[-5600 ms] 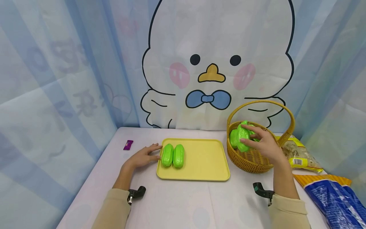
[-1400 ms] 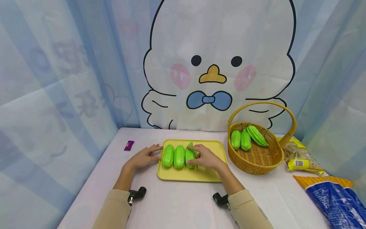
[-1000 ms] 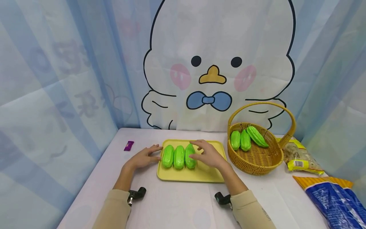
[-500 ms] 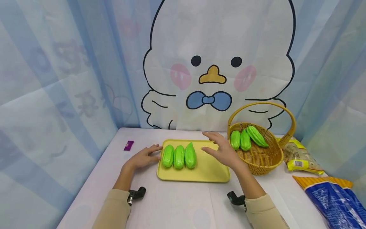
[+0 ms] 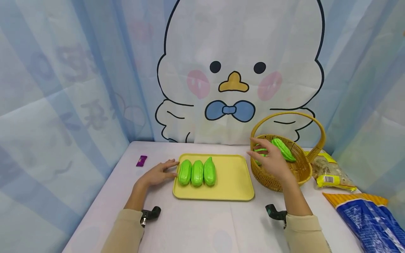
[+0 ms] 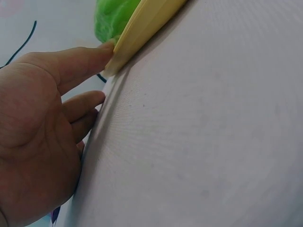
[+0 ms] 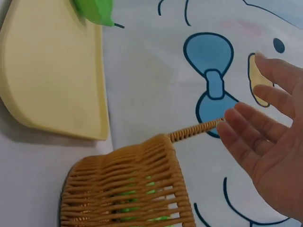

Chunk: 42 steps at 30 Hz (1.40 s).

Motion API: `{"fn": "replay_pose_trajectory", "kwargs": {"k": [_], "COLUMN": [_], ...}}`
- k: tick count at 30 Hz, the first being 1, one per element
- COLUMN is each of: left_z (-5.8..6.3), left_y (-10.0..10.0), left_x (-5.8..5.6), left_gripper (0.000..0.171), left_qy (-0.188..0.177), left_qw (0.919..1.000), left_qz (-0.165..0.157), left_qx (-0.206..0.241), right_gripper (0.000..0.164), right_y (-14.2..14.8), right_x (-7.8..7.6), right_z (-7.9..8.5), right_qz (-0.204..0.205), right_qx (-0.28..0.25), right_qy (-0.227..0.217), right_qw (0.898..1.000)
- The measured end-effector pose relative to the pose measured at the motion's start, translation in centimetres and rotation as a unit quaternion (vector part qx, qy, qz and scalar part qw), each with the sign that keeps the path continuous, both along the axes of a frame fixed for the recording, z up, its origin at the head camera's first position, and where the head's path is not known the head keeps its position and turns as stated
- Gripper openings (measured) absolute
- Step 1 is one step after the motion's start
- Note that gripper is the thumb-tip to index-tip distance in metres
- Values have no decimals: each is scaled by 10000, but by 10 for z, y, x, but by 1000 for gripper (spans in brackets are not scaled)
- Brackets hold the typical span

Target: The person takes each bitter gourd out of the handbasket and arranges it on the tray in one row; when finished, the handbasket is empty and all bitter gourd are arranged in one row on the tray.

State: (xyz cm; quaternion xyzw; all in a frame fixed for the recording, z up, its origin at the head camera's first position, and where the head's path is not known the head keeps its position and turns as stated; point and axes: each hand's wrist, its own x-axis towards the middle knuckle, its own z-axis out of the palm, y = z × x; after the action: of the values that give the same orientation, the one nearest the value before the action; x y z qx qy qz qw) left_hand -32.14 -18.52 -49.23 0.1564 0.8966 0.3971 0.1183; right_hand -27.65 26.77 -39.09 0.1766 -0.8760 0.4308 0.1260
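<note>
Three green ridged toy gourds [image 5: 197,174] lie side by side on the left part of a yellow tray [image 5: 230,179]. My left hand [image 5: 157,174] rests at the tray's left edge, fingers relaxed; in the left wrist view its thumb [image 6: 90,61] lies right at the rim. Over the left side of a wicker basket [image 5: 267,180] hovers my right hand [image 5: 271,159], fingers spread and holding nothing. One gourd [image 5: 283,149] shows inside the basket, and the hand partly covers others there. In the right wrist view the fingers reach past the basket handle [image 7: 196,130].
The basket's tall arched handle [image 5: 286,113] rises at the back right. Behind it lies a clear-and-yellow food bag [image 5: 332,172], with a blue-and-orange bag [image 5: 367,218] nearer the front. A small purple wrapped candy [image 5: 141,161] sits at the back left. A curtain [image 5: 234,131] hangs behind the table.
My right hand took a gourd from the basket, set it third in the row on the tray, let go, and moved back right over the basket. The left hand has stayed put.
</note>
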Motion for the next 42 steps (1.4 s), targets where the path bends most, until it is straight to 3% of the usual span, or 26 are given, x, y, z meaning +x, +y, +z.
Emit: {"fn": "replay_pose_trajectory", "kwargs": {"k": [7,14,23,42], "left_z": [2,2,0,0], "left_y": [-1,-2,-2,0], "left_x": [1,1,0,1], "left_gripper": [60,62,63,61], "left_qy": [-31,-26,14,13], "left_qw": [10000,10000,10000,10000], "left_qz": [33,20,-29,-7], "left_qx": [-22,-21,-39,-67], "right_gripper": [58,71,71,67], "right_y": [24,43,52,52], "right_x": [-4,-18,-42,-69], "right_z": [-2,-10,-18,-31], "right_qz": [-432,-710,-621,-322], "right_qx": [-58,244,734,720], "right_qy": [-219,-647,-1172,-2188], "right_qw": [9988,9951,9884,9726]}}
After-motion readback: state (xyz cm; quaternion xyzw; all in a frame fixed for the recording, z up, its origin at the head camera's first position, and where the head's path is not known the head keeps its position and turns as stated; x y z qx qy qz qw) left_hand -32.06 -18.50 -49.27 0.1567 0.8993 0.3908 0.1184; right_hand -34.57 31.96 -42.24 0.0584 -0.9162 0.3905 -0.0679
